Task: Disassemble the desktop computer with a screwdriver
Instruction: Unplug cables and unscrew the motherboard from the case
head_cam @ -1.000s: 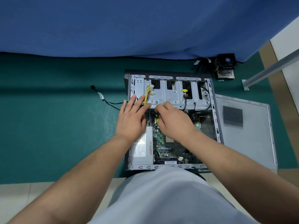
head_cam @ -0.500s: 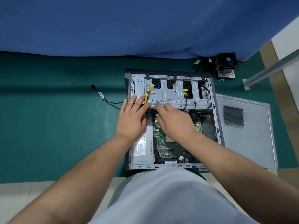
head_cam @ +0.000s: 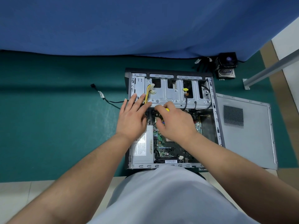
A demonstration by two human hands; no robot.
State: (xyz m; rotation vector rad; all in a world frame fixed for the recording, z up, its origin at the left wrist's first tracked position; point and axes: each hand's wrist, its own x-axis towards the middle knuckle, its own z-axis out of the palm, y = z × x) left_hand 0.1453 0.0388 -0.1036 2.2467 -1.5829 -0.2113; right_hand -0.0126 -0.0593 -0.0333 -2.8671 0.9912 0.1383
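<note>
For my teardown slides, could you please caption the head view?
Left hand flat on the open computer case while the right hand grips a yellow-handled screwdriver over the motherboard.

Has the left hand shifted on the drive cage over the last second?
No. The left hand lies flat with its fingers on the drive cage beside the yellow wires, as before.

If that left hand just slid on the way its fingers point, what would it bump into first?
Likely the yellow wires: the left hand lies flat on the drive cage, fingers pointing up and slightly right toward them. Depth is hard to judge.
</note>
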